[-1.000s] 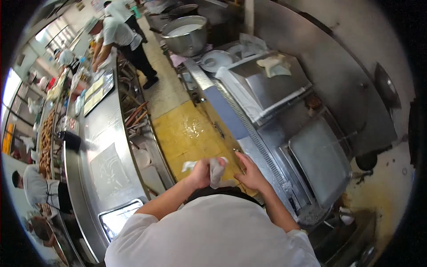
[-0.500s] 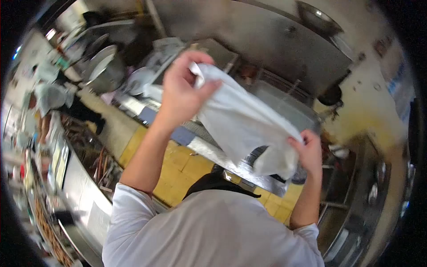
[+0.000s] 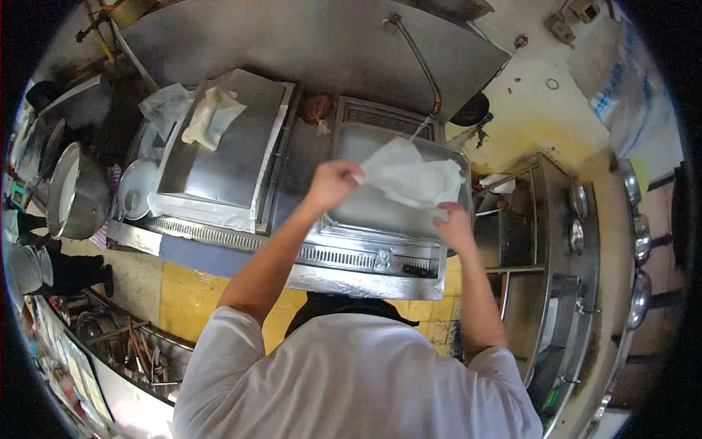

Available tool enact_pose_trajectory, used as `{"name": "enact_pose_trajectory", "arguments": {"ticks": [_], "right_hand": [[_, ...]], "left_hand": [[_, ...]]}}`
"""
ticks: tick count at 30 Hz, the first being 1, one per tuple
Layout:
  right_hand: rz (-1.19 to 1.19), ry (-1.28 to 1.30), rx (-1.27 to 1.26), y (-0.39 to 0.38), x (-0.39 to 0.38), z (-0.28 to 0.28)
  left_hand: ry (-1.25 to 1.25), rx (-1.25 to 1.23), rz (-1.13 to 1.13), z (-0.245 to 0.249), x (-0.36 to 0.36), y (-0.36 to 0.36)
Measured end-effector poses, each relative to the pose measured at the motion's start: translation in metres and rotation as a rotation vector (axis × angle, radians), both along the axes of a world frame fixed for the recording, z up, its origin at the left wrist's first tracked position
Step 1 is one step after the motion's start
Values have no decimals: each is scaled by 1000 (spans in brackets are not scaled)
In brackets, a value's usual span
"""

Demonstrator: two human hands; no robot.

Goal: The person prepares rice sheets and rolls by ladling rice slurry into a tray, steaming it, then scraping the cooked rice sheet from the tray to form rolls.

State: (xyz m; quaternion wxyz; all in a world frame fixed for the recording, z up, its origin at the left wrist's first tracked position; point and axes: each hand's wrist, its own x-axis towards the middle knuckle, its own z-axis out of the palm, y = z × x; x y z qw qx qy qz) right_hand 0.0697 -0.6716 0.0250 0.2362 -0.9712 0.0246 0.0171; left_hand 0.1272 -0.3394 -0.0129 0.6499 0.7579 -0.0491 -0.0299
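Note:
A white cloth (image 3: pixel 413 178) is spread out over a wide rectangular steel basin (image 3: pixel 351 139), which seems to hold cloudy water. My left hand (image 3: pixel 333 184) pinches the cloth's left corner between thumb and fingers. At its lower right edge, my right hand (image 3: pixel 455 225) has its fingertips closed against the fabric. The cloth hangs loosely between both hands, its far edge raised toward the back of the basin. Behind it, a metal tap pipe (image 3: pixel 420 62) slants down from the steel back wall.
Left of the basin stands a steel cover (image 3: pixel 212 172) with a cream cloth (image 3: pixel 213 119) on it. Further left are a metal lid (image 3: pixel 137 192) and a large pot (image 3: pixel 77 194). Steel shelving (image 3: pixel 537 234) rises at right. Another person (image 3: pixel 55 271) is at far left.
My view has turned to face the steel counter squarely. Both hands have moved forward with the white cloth, from close to my body to above the basin.

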Motion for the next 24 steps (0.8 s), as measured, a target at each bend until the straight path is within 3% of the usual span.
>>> {"name": "enact_pose_trajectory", "arguments": {"ticks": [1,2,4,5,9,11,15,17,19,20,22,23,24], "right_hand": [[28,36,40,11,-3,-4],[28,38,38,17,-5,-13],[156,16,-47,29,-1,-33],[174,56,-76,38,0,-33],[280,27,-79,38,20,-73],[366,74,-156,19,33,-101],[462,75,-234,-5,46,-126],[527,80,-190,-10,54,-120],[386,392,-372,-12,57,-104],[398,386,-366,-13,59,-91],[248,269,229,12,53,-41],[255,271,235,26,52,-31],[268,189,621,39,51,-23]], "left_hand": [[12,178,-52,-18,-3,-12],[15,176,-53,-39,-5,-22],[-529,603,-196,-76,-4,-33],[-528,614,-189,-88,-5,-38],[-195,1031,-360,-95,-3,-46],[-33,1022,-362,-99,-1,-50],[-90,972,-331,-86,-12,-52],[2,798,-353,-90,-14,-62],[-27,693,-252,-67,-24,-71],[-74,575,-181,-50,-27,-80],[-151,540,-159,-12,-28,-98],[-230,498,-146,7,-29,-106],[-225,505,-142,27,-33,-114]]}}
